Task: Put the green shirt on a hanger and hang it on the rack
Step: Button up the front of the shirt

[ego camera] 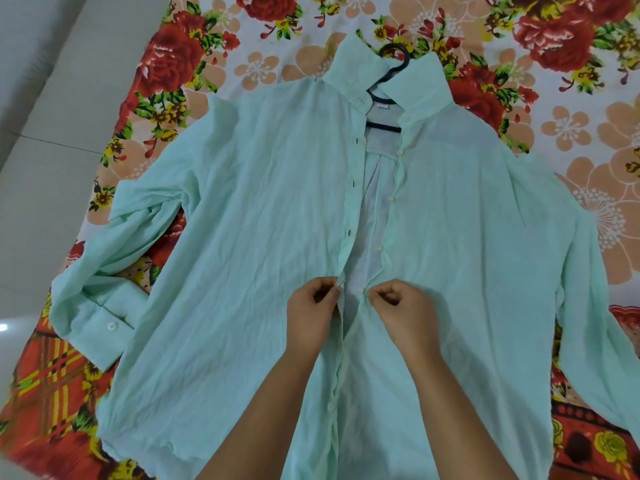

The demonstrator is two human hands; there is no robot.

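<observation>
Green shirt [259, 220] lies flat, front up, on the floral bedsheet [277, 46], with the black hanger [394, 69] inside it.
The shirt fills mid-view: collar at 12 o'clock with the hanger's hook poking past it, hem toward 6. The front is open from the collar down to my hands and closed below them. My left hand [311, 306] pinches the buttonhole edge with curled fingers. My right hand [405, 306], at its 3 o'clock, pinches the button edge, near but apart. One sleeve is folded back at 9 o'clock.
</observation>
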